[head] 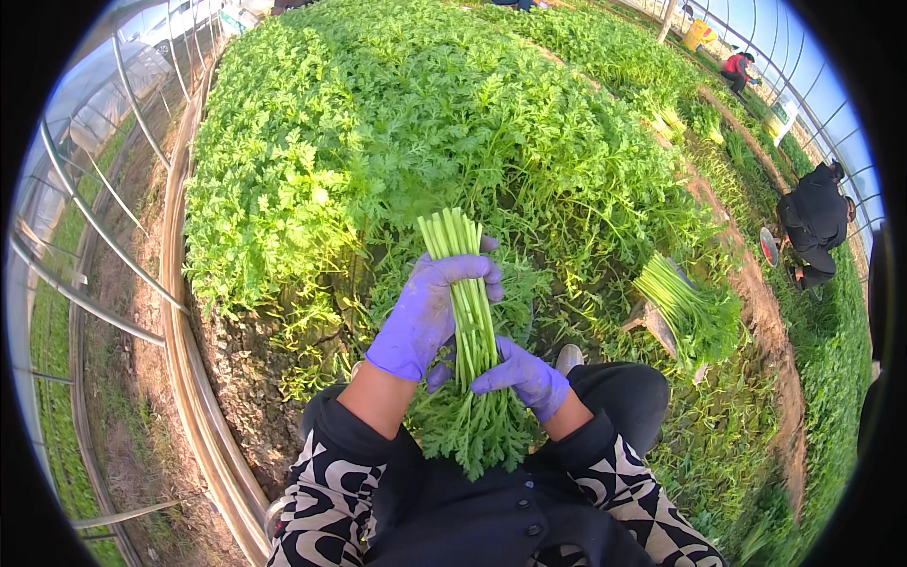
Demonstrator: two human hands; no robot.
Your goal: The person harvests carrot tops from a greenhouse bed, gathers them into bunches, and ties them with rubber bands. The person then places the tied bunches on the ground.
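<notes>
In front of my chest I hold a bunch of cut leafy greens (470,319), likely garland chrysanthemum. Its pale cut stem ends point away from me, and the leaves hang toward my lap. My left hand (434,305), in a dirt-marked purple glove, wraps around the stems near the cut ends. Lower down, my right hand (521,375), gloved the same way, grips the bunch where stems turn to leaves. The fingers behind the stems are partly hidden. Just beyond my hands grows a dense bed of the same greens (425,120).
To the right, a pile of cut greens (684,312) rests on a board-like support (655,329). Several people are nearby, including one in dark clothes (815,220) bending at right. Rolled plastic film (177,234) and metal hoops (92,301) line the left side. More bunches (667,122) lie farther off.
</notes>
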